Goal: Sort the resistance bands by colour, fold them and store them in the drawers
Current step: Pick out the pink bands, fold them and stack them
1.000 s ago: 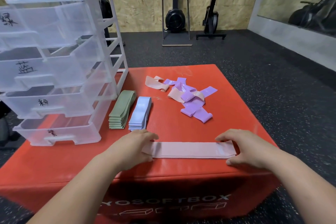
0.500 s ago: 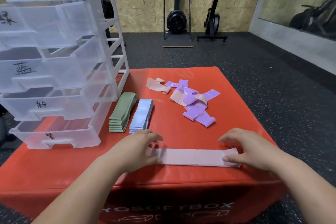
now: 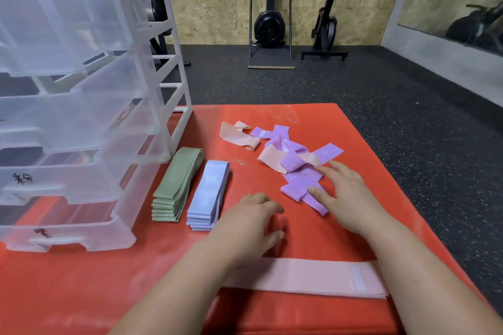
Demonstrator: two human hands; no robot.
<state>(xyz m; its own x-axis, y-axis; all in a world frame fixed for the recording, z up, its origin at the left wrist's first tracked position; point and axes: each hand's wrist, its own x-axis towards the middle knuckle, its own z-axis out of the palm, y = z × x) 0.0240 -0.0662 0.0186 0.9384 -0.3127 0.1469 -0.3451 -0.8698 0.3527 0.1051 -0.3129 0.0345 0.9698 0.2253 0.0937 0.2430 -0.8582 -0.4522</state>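
Note:
A flat pink band [image 3: 313,276] lies along the near edge of the red box, with both my forearms crossing above it. My left hand [image 3: 251,221] hovers over the red surface, fingers relaxed and holding nothing. My right hand [image 3: 344,194] reaches with straight fingers onto the loose pile of purple bands [image 3: 298,182] mixed with pink bands [image 3: 236,134]. A folded stack of green bands [image 3: 175,185] and a folded stack of blue bands [image 3: 208,196] lie side by side next to the clear drawer unit [image 3: 81,106].
The drawer unit stands on the red soft box [image 3: 81,280] at the left, its labelled drawers pulled out toward me. Dark rubber floor surrounds the box. Exercise machines [image 3: 270,22] stand against the far wooden wall.
Both hands have let go of the flat pink band and moved forward. The right hand now touches the purple pile; the left hangs over the box.

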